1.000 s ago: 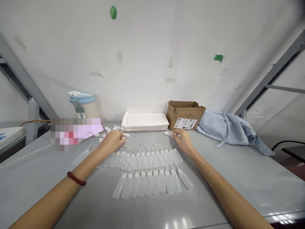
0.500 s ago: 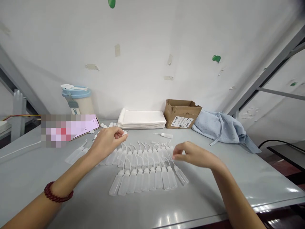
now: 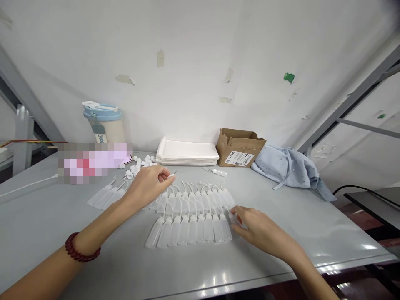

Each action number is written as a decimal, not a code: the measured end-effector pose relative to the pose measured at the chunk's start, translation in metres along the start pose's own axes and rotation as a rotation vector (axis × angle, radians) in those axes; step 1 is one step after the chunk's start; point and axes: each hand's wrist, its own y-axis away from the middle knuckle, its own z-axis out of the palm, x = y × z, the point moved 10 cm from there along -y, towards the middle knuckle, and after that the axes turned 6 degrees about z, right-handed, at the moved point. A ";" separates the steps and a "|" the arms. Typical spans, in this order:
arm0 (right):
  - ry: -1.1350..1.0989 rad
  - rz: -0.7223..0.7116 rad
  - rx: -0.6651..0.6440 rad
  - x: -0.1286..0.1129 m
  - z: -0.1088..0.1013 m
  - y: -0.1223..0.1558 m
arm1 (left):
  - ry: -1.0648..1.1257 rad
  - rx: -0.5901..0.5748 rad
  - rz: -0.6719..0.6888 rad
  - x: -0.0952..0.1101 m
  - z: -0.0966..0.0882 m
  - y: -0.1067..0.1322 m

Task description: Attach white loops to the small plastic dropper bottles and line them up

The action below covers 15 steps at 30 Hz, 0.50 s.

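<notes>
Two rows of small translucent squeeze bottles (image 3: 193,216) with thin curved nozzles lie side by side on the grey table (image 3: 187,266). My left hand (image 3: 146,185), above the back row's left end, pinches a small white cap with a thin pin. My right hand (image 3: 259,231) rests at the right end of the front row, fingers curled over a bottle there, which is mostly hidden. A heap of loose white caps (image 3: 137,164) lies behind my left hand. One lone bottle (image 3: 217,171) lies near the back.
A stack of white sheets (image 3: 187,152), a cardboard box (image 3: 239,146) and a blue cloth (image 3: 290,168) line the back wall. A blue-lidded tumbler (image 3: 103,123) stands at the back left. More bottles (image 3: 104,195) lie to the left. The table's front edge is close.
My right hand has come back from the lone bottle near the box and dropped to the front row's right end. My left hand lifted off the cap heap with a cap pinched.
</notes>
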 end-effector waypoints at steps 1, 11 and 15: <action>-0.003 -0.006 0.014 -0.001 -0.001 0.001 | 0.008 -0.002 0.006 0.001 0.000 0.000; -0.171 -0.238 0.232 -0.071 -0.064 -0.020 | 0.683 -0.033 -0.114 0.013 0.009 0.009; -0.163 -0.367 0.428 -0.111 -0.064 -0.040 | 1.025 0.076 -0.118 0.017 0.015 0.010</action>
